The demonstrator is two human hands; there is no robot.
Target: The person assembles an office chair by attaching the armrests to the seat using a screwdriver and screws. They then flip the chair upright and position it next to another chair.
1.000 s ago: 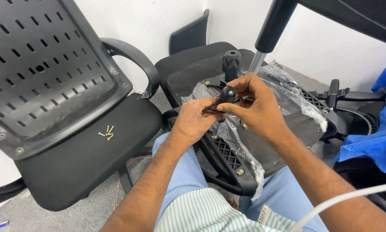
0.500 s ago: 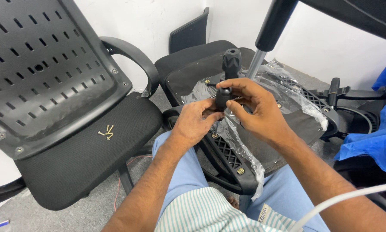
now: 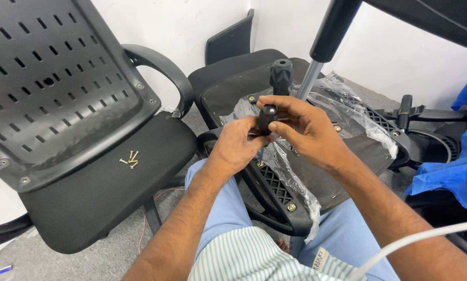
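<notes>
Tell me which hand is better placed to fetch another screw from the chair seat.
Probably the left hand: the brass screws lie on the black chair seat on its side, while the right hand grips the screwdriver handle and would have to cross over.

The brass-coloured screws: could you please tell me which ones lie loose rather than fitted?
The small cluster of brass-coloured screws on the black fabric chair seat; the others sit fastened in the overturned chair frame.

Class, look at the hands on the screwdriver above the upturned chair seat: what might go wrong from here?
1. The screwdriver, gripped by both the left hand and right hand, might slip off the screw.
2. The loose plastic wrap could snag its tip.
3. The brass screws on the neighbouring chair seat might roll off.
</notes>
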